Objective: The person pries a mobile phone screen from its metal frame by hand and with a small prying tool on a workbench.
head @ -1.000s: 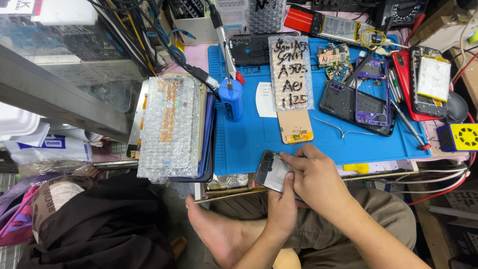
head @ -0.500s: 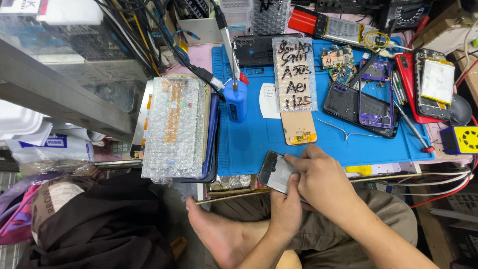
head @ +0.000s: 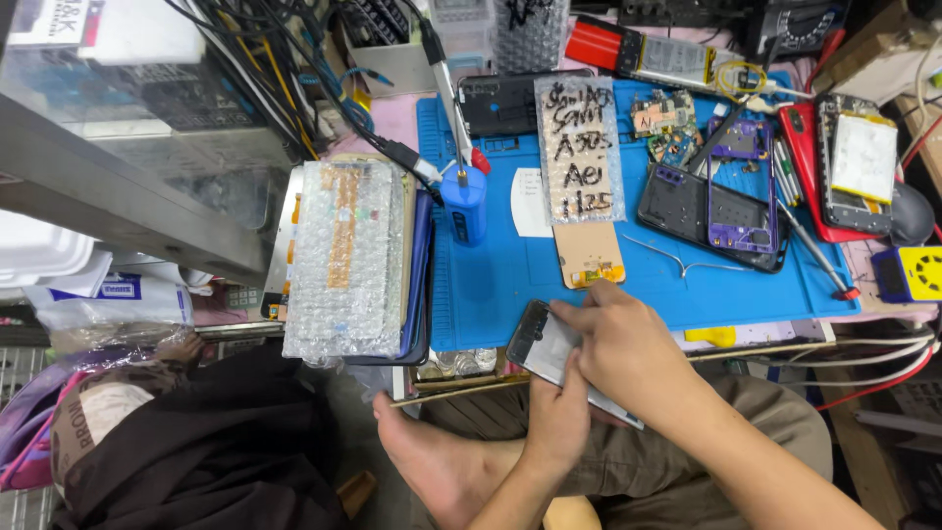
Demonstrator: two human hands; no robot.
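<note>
Left hand cradling phone from underneath for support; right hand clamped over top, fingertips pressing glass.

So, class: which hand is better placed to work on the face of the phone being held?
The right hand: its fingers already rest on the flat grey phone screen, while the left hand supports it from beneath.

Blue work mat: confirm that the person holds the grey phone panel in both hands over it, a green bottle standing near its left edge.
One detail is wrong: the head view shows the bottle near the blue work mat's left edge is blue, not green. Both hands, left hand and right hand, hold the grey phone panel.
</note>
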